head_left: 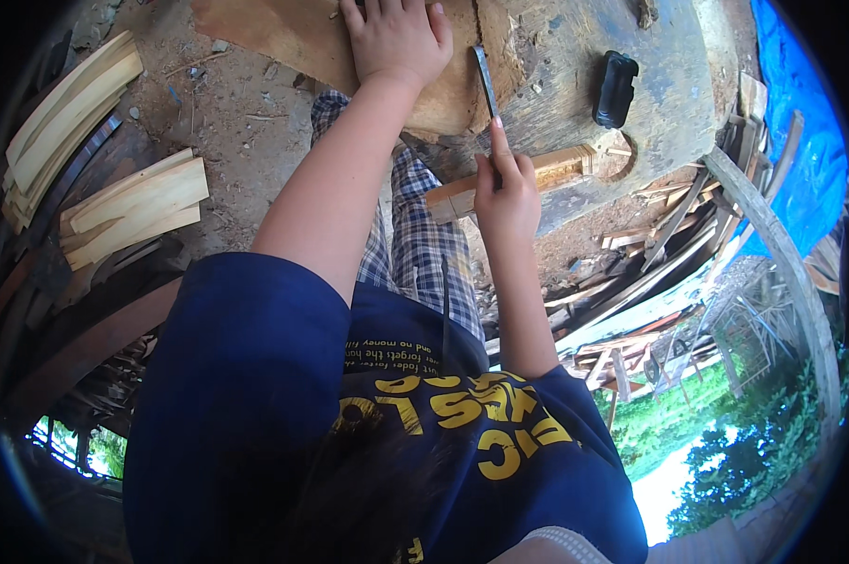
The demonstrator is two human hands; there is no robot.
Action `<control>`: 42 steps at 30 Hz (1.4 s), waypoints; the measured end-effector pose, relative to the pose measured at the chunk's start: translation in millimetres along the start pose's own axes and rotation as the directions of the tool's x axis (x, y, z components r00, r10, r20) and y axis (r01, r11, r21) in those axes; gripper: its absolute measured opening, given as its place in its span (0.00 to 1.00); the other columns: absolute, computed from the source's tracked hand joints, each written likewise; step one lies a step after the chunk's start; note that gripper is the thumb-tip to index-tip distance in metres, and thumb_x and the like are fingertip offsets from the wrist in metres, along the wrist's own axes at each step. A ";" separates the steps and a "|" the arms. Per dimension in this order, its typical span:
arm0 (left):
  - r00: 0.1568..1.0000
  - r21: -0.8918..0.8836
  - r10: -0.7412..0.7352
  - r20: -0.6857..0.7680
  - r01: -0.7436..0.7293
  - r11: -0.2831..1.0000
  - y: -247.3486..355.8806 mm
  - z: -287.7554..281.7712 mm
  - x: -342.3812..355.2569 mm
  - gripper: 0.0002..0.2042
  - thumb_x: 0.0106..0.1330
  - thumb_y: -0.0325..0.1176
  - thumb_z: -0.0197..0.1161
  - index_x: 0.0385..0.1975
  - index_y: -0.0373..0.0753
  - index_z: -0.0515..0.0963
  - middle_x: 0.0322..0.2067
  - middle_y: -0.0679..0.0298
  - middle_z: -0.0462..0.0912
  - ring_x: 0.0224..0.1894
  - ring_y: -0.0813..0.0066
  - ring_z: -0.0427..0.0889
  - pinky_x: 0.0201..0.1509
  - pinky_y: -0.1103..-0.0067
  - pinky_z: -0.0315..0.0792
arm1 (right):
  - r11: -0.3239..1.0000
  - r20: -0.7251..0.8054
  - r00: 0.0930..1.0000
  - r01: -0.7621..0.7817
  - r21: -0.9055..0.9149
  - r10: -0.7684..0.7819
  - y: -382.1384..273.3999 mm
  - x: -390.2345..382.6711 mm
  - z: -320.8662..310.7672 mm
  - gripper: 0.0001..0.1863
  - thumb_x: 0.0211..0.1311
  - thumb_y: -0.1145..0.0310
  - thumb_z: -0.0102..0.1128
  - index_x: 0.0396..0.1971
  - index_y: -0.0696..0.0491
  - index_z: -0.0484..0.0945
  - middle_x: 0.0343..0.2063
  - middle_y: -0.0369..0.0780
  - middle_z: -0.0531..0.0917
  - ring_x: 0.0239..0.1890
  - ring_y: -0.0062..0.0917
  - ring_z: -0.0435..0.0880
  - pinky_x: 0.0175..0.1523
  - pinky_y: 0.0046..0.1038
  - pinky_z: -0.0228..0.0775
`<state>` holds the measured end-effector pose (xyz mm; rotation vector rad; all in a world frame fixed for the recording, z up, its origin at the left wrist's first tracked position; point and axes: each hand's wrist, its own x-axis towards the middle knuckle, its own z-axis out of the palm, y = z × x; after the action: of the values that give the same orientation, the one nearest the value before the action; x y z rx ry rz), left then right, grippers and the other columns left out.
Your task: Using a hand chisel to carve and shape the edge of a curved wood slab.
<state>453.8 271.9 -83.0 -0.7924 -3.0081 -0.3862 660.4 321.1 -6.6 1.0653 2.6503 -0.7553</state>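
Weathered grey timber forms the tabletop. A brown wooden board lies on it, with the left hand pressed flat on it, fingers released. The right hand is clenched around a flat metal blade beside a pale wooden block. A black rectangular object rests nearby on the tabletop.

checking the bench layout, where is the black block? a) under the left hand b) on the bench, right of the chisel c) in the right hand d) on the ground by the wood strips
b: the black block lies on the bench, apart from both hands, to the right of the chisel that the right hand grips; the left hand presses flat on a board.
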 end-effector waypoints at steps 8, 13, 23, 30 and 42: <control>1.000 0.017 0.004 0.007 -0.004 1.000 0.2 0.4 -0.6 0.34 0.68 0.42 0.49 0.71 0.30 0.54 0.73 0.47 0.53 0.77 0.51 0.46 0.77 0.54 0.41 | 0.915 0.190 0.981 -0.050 0.400 -0.029 25.6 -32.0 -17.3 0.37 0.66 0.72 0.60 0.73 0.42 0.58 0.45 0.55 0.82 0.45 0.50 0.84 0.48 0.41 0.77; 1.000 0.039 0.011 0.024 -0.012 0.999 -0.6 -0.2 -1.0 0.35 0.68 0.42 0.49 0.71 0.29 0.52 0.73 0.46 0.51 0.77 0.49 0.45 0.76 0.53 0.42 | 0.916 0.255 0.964 -0.163 0.366 0.070 14.5 -23.9 -10.2 0.34 0.69 0.69 0.57 0.73 0.41 0.59 0.40 0.55 0.84 0.44 0.49 0.86 0.47 0.42 0.78; 0.996 0.044 0.039 0.079 -0.043 0.998 4.9 0.1 -1.4 0.37 0.67 0.42 0.49 0.73 0.28 0.48 0.74 0.44 0.48 0.77 0.46 0.42 0.74 0.51 0.45 | 0.900 0.092 0.995 0.000 0.435 -0.044 -6.6 53.7 -28.7 0.28 0.69 0.69 0.56 0.68 0.41 0.67 0.41 0.51 0.86 0.45 0.47 0.86 0.47 0.38 0.80; 0.995 0.011 0.034 0.095 -0.035 0.999 -0.5 -7.7 1.2 0.38 0.66 0.42 0.51 0.72 0.28 0.49 0.74 0.44 0.49 0.77 0.45 0.43 0.74 0.51 0.45 | 0.895 0.249 0.967 -0.156 0.418 0.052 19.2 -17.7 -38.5 0.27 0.71 0.69 0.55 0.69 0.41 0.67 0.42 0.52 0.86 0.44 0.43 0.88 0.45 0.36 0.80; 0.989 0.099 0.082 0.126 -0.095 0.991 6.4 -8.6 -0.5 0.38 0.65 0.41 0.51 0.71 0.26 0.50 0.73 0.42 0.48 0.77 0.42 0.41 0.74 0.50 0.45 | 0.881 0.231 0.969 -0.187 0.435 0.092 15.4 -15.7 -17.0 0.26 0.71 0.70 0.55 0.68 0.42 0.68 0.44 0.53 0.85 0.48 0.44 0.85 0.45 0.37 0.80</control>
<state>456.9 275.0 -73.2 -0.9704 -3.0589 -0.1827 682.6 330.1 7.5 1.1906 2.2441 -1.4167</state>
